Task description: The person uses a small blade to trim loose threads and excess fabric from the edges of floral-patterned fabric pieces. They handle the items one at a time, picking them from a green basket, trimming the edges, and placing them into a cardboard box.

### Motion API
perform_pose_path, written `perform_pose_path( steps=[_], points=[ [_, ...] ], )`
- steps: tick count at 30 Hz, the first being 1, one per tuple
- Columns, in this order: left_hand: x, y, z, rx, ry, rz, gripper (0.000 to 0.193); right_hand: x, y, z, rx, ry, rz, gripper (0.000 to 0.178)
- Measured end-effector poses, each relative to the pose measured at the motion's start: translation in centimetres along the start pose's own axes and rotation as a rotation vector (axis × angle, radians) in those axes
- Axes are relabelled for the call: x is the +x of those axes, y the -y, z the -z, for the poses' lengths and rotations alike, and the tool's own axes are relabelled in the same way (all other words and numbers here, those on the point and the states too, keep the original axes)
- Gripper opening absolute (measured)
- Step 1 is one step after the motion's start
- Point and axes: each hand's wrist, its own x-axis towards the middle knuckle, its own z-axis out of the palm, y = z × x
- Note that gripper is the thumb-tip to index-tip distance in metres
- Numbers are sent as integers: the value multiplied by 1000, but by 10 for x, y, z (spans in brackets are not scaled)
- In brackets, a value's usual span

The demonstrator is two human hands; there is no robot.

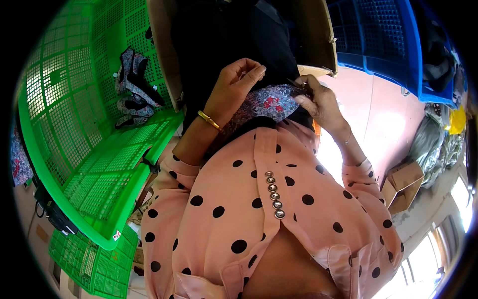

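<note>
A floral cloth piece (269,102), blue-grey with red flowers and a black edge, lies across my lap over black trousers. My right hand (321,102) is closed at its right end, around what look like small dark thread snips (300,86); their thin tip points left, and the fingers hide most of them. My left hand (236,84), with a gold bangle (209,120) at the wrist, is raised above the cloth's left part. Its thumb and forefinger are pinched together; anything between them is too small to make out.
At left stands a large green plastic basket (99,164) with several floral and black garments (134,92) inside. A cardboard box (167,55) is open in front of me. Far right are a blue crate (378,35), plastic bags (428,139) and a small carton (403,184).
</note>
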Motion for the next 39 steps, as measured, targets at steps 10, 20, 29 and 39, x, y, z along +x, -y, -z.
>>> perform_pose_path(
  steps=[10, 20, 29, 39],
  points=[
    [-6, 2, -3, -17, -19, -26, 12, 29, 47, 12, -606, 5, 281, 44],
    [-3, 8, 5, -141, -185, -12, 17, 6, 5, 16, 251, 23, -127, 40],
    [-13, -24, 3, 549, 98, -394, 61, -6, -10, -15, 470, 42, -194, 28],
    [6, -77, 20, 211, 174, -284, 43, 38, 69, 39, 664, -207, -24, 29]
  ],
)
